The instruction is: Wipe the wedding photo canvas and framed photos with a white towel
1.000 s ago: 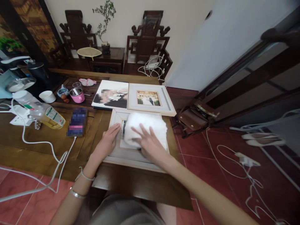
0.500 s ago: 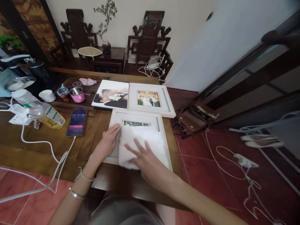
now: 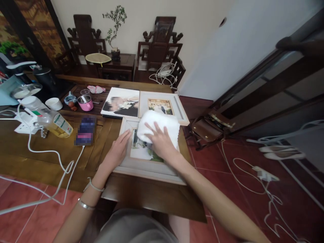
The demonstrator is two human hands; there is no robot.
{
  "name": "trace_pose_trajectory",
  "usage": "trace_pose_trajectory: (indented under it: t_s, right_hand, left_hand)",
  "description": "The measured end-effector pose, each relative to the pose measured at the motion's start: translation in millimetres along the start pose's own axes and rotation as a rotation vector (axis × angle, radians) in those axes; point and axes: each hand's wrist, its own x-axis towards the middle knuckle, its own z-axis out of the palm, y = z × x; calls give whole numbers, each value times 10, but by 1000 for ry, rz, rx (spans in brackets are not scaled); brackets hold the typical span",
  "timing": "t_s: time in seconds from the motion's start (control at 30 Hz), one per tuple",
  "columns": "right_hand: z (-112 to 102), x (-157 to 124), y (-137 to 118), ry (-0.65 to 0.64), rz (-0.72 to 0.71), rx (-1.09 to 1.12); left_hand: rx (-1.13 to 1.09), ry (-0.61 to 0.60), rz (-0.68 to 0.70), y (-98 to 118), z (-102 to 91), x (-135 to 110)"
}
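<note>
In the head view, a light-framed picture [image 3: 149,170] lies flat near the table's front edge, its photo partly covered. My left hand [image 3: 117,148] rests on its left border with the fingers stretched out together. On a white fluffy cloth [image 3: 158,119], my right hand [image 3: 162,141] lies flat with its fingers spread. The cloth covers the picture's upper right and overlaps the lower edge of a second framed picture [image 3: 181,108] behind it. To the left of that one is an unframed photo panel [image 3: 126,109].
Left on the wooden table [image 3: 58,162] are a phone [image 3: 85,131] on a cable, a bottle of yellow liquid [image 3: 59,123], a pink mug [image 3: 85,104] and a white power strip [image 3: 22,125]. A brown bag [image 3: 207,128] stands beyond the table's right edge.
My right hand has slid the white cloth away from me and up over the frame, uncovering the lower part of its photo. My left hand stays on the left border.
</note>
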Motion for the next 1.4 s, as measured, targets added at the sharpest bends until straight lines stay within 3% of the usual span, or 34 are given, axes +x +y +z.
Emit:
trace_pose_trajectory:
  t_s: [0.07, 0.17, 0.27, 0.4, 0.5, 0.6, 0.77, 0.87, 1.07, 1.17, 1.23, 1.4]
  right_hand:
    - [25, 212, -73, 8, 56, -53]
    - [23, 332, -301, -19, -34, -67]
    - [-10, 191, -524, -67, -153, -44]
    - [-126, -243, -629, -235, -283, 50]
    - [-228, -613, -567, -304, -301, 138]
    - [-295, -924, -391, -348, -161, 138]
    - [-296, -1147, 50, -307, -46, 116]
    - [-214, -1004, 288, -191, 9, 72]
    - [-35, -320, 623, 25, 84, -17]
    - [-33, -196, 630, 23, 88, -17]
    - [-58, -297, 549, -15, 70, -12]
    - [-168, -1012, 179, -197, -6, 98]
  left_hand:
    - [-35, 61, 14, 12, -1, 21]
    - [-72, 139, 49, 5, 11, 43]
    - [-89, 164, 37, 1, 21, 43]
    - [-100, 185, 16, 25, 9, 33]
    - [-60, 155, 3, 29, -2, 32]
    - [-9, 80, -2, 5, 6, 28]
    - [43, -46, -4, -44, 17, 20]
    - [48, -62, 19, -75, 12, 24]
    - [-1, 0, 88, -172, 44, 22]
    - [-15, 40, 77, -192, 67, 17]
    - [-11, 56, 63, -190, 81, 17]
    - [11, 99, 37, -183, 123, 18]
